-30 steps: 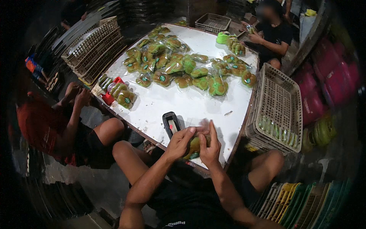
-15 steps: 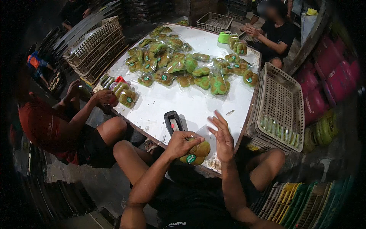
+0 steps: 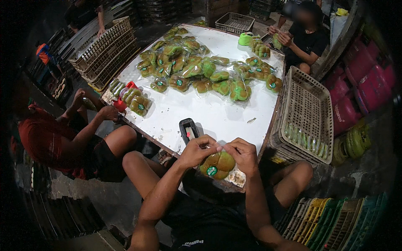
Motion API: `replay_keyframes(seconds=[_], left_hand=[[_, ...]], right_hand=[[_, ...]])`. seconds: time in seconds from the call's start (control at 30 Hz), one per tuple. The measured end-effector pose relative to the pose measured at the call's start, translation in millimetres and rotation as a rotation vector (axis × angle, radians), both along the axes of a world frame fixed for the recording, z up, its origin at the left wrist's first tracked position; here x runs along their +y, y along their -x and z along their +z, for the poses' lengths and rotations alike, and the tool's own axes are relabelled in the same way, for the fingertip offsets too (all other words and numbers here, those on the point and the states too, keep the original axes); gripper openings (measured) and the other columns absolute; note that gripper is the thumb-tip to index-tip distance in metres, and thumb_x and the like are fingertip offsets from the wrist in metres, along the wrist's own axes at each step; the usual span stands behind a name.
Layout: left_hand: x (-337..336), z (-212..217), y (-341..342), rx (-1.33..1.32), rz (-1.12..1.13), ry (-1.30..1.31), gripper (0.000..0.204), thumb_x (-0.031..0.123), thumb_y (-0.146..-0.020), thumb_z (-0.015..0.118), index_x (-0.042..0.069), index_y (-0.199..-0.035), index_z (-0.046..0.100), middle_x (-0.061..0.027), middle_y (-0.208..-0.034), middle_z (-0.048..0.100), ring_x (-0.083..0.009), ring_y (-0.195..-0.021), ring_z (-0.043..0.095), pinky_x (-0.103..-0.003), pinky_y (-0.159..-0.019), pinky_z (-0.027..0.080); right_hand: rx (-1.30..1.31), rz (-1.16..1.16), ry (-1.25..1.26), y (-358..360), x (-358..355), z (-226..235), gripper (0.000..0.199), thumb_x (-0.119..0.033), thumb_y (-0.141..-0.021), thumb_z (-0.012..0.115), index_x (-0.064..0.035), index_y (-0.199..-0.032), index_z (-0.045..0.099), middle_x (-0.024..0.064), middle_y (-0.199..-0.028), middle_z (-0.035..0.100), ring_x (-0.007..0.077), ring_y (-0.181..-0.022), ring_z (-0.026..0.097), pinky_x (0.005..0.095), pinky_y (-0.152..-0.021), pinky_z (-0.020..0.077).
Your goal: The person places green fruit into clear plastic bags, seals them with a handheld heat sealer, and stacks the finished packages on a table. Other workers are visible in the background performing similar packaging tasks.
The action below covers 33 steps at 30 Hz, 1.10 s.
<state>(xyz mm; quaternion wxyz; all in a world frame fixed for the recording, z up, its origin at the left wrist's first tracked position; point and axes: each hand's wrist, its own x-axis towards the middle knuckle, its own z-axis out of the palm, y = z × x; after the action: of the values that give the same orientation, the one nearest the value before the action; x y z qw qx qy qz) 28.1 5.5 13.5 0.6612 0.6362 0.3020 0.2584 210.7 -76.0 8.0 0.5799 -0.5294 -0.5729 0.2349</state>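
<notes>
A clear plastic bag of green-brown bread (image 3: 219,165), with a round green label on it, hangs over the near edge of the white table (image 3: 180,108). Both hands pinch the top of this bag, their fingertips almost meeting. My left hand (image 3: 198,151) grips it from the left and my right hand (image 3: 243,154) from the right. Just beyond my left hand, a black tape-dispenser-like holder (image 3: 189,130) with a pale strip inside stands on the table. Farther back lies a wide heap of bagged green bread (image 3: 184,67).
Stacked plastic crates (image 3: 307,96) stand right of the table, the top one holding several slim green packets (image 3: 307,144). More crates (image 3: 106,54) rise at the far left. One co-worker (image 3: 54,138) sits at left beside bagged bread (image 3: 137,102); another (image 3: 307,37) sits at far right.
My right hand, raised with fingers spread before, has come down to the bag's top and pinches it beside my left hand. The far-right co-worker now holds up something green.
</notes>
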Motion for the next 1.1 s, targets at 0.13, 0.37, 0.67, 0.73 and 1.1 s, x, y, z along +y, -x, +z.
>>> replay_keyframes(seconds=[0.13,0.37,0.67,0.73,1.1], left_hand=[[-7,5,-5,0.184,0.275,-0.001,0.024,0.022,-0.09,0.072,-0.001,-0.087,0.067,-0.0041,-0.094,0.059,-0.0121,-0.084,0.055,-0.027,-0.075,0.044],[-8,2,-13,-0.073,0.605,-0.532,0.011,0.008,-0.085,0.061,0.0,-0.087,0.053,-0.0124,-0.095,0.051,-0.0242,-0.093,0.053,-0.035,-0.085,0.043],[7,10,13,-0.277,0.413,0.593,0.044,0.026,-0.09,0.061,0.009,-0.129,0.049,-0.0079,-0.115,0.054,-0.0203,-0.109,0.053,-0.036,-0.092,0.048],[13,12,23,-0.326,0.458,0.544,0.044,0.025,-0.09,0.061,0.009,-0.129,0.049,-0.0087,-0.114,0.055,-0.0208,-0.107,0.054,-0.035,-0.091,0.048],[30,12,42,-0.36,0.597,0.412,0.047,0.026,-0.091,0.066,0.003,-0.128,0.048,-0.0108,-0.112,0.059,-0.0208,-0.104,0.059,-0.036,-0.089,0.049]], right_hand=[[0.094,-0.136,0.492,15,-1,-17,0.02,-0.018,-0.092,0.07,-0.0008,-0.082,0.069,0.0041,-0.079,0.065,0.0079,-0.073,0.055,0.026,-0.065,0.0456],[0.955,0.253,0.349,69,11,-50,0.045,-0.024,-0.097,0.065,-0.0023,-0.133,0.049,0.0105,-0.129,0.052,0.0163,-0.118,0.05,0.0318,-0.095,0.0455],[0.704,-0.041,0.309,70,47,-51,0.043,-0.031,-0.093,0.071,-0.0005,-0.117,0.052,0.0052,-0.104,0.056,0.0131,-0.097,0.054,0.0287,-0.085,0.0466],[0.803,-0.104,0.533,72,51,-65,0.04,-0.035,-0.094,0.069,0.0002,-0.109,0.057,0.0049,-0.096,0.059,0.013,-0.088,0.056,0.0291,-0.077,0.0478],[0.051,0.296,0.516,62,19,-63,0.03,-0.025,-0.087,0.075,0.0002,-0.075,0.064,0.0017,-0.073,0.056,0.0106,-0.07,0.051,0.0284,-0.063,0.0421]])
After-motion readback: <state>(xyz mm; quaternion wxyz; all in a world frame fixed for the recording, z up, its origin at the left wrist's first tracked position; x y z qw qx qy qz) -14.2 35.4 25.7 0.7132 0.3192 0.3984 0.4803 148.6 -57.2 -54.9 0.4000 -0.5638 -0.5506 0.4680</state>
